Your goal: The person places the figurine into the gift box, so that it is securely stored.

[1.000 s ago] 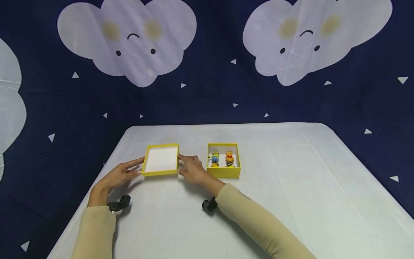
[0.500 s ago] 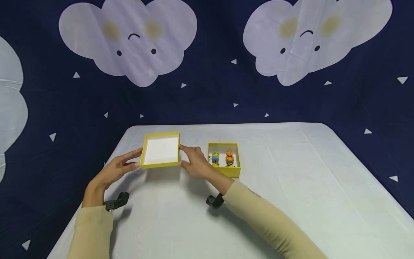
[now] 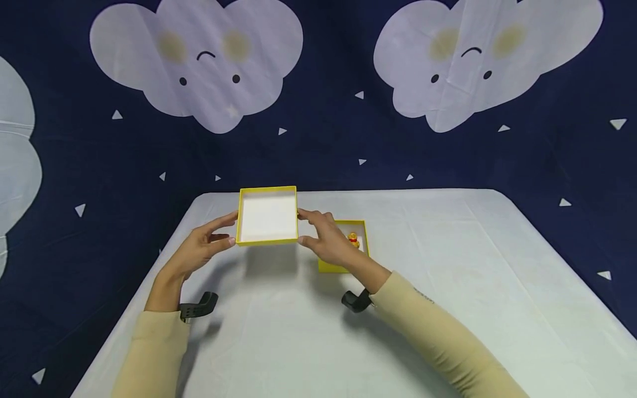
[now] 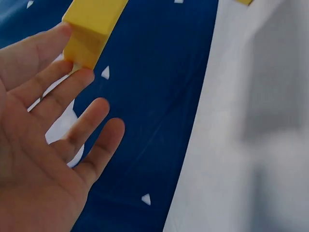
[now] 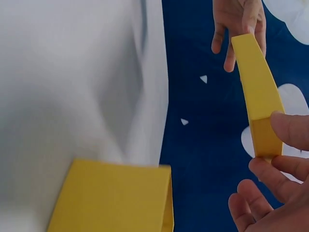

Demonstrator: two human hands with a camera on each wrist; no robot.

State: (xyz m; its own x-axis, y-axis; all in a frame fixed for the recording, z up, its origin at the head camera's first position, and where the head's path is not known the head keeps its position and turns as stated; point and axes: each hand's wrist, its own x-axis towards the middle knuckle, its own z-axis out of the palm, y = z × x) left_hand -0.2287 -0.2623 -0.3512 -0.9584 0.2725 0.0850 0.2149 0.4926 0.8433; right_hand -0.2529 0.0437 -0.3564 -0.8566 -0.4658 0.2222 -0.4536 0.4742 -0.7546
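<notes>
A shallow yellow box lid (image 3: 269, 215) with a white inside hangs above the table, its hollow side facing the head camera. At its left side my left hand (image 3: 199, 249) grips the edge with thumb and fingertips. My right hand (image 3: 328, 243) pinches the opposite side; the right wrist view shows the thumb and fingers at the lid's end (image 5: 265, 137). Behind the right hand stands a yellow box (image 3: 332, 267), partly covered by that hand. Inside it an orange bear figure (image 3: 353, 239) shows; the other figures are hidden.
A white cloth covers the table (image 3: 448, 309). Past its far edge hangs a dark blue curtain (image 3: 323, 160) with white clouds and small triangles. A black camera mount (image 3: 199, 305) sits on the left wrist, another mount (image 3: 356, 301) on the right.
Both hands have raised the lid off the table, then carried it to the right. The right hand now covers part of the box and hides the blue and yellow figure.
</notes>
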